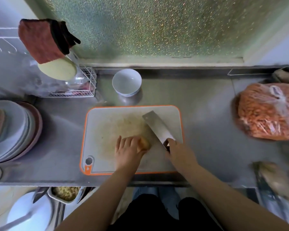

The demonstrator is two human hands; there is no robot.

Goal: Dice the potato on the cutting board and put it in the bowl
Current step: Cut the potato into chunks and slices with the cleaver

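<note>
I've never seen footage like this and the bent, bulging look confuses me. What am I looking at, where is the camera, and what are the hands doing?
There is no machine here: a person wears a wide-angle camera on the head, looking down at their own arms, so the edges bend. They stand at a steel counter. On it lies a cutting board with an orange rim. The left hand holds a potato on the board. The right hand grips the handle of a cleaver, its blade lying over the board beside the potato. Behind the board stands a white bowl with nothing visible in it. Stacked plates sit at the left, and a tied bag of orange food at the right.
</note>
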